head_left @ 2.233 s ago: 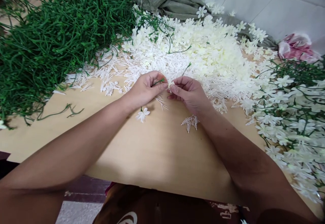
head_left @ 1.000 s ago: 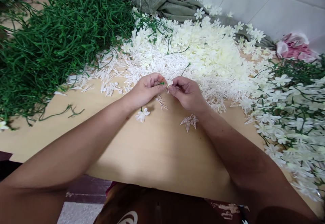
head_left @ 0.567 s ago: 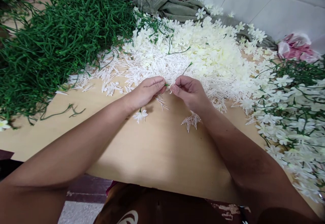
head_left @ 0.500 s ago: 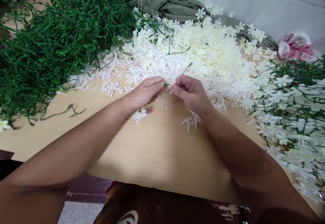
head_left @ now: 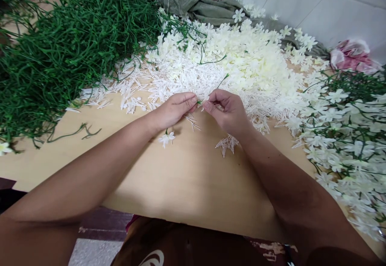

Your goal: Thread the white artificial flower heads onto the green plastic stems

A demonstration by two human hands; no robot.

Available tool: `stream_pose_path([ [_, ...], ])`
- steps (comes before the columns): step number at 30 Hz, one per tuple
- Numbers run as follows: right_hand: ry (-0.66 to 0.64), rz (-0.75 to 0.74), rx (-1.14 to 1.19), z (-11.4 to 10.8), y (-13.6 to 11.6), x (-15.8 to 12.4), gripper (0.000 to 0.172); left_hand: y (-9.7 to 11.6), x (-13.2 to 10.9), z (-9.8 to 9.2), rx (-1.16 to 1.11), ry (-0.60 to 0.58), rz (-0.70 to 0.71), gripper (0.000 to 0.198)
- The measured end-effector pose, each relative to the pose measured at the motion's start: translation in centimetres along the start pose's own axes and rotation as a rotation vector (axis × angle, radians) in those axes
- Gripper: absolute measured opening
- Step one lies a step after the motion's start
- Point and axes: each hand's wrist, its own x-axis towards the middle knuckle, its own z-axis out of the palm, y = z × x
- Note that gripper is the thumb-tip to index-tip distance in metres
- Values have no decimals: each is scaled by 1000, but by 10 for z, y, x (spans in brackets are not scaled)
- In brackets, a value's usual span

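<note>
Near the middle of the board, my left hand is closed on a green plastic flower stem, whose small tip pokes out at the fingertips. A white artificial flower hangs below that hand on a short green end; the fingers hide the join. Facing it, my right hand pinches a small white piece against the stem tip, too small to name. A thin green sprig shows just behind the right knuckles. Thin white sticks lie beneath the hands, and another small bunch of sticks is by the right wrist.
A big heap of green stems lies left. White blossoms and white sticks are piled beyond the hands. Finished-looking flower sprays cover the right side. Grey cloth and a tiled wall stand behind the board.
My hands stay almost in place. The fingertips shift slightly at the green tip, and the white flower below my left hand moves a little.
</note>
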Motion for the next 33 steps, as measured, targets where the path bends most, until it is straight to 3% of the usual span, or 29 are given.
stream_pose_path([
  [4, 40, -197, -224, 0, 1, -1, 19, -3, 2, -2, 104, -14, 5, 39],
  [7, 33, -234, -249, 1, 1, -2, 20, -4, 3, -2, 143, -25, 3, 37],
  [14, -49, 54, 81, 4, 1, -3, 19, -3, 3, 1, 179, -57, 51, 38],
  [19, -113, 214, 230, 3, 6, -2, 31, -3, 3, 1, 157, -36, 53, 41],
  [26, -129, 247, 246, 3, 10, -2, 36, -3, 1, 3, 253, -37, 41, 33],
  [33, -65, 234, 209, 7, 9, -6, 32, -7, 2, 7, 437, 13, 33, 29],
])
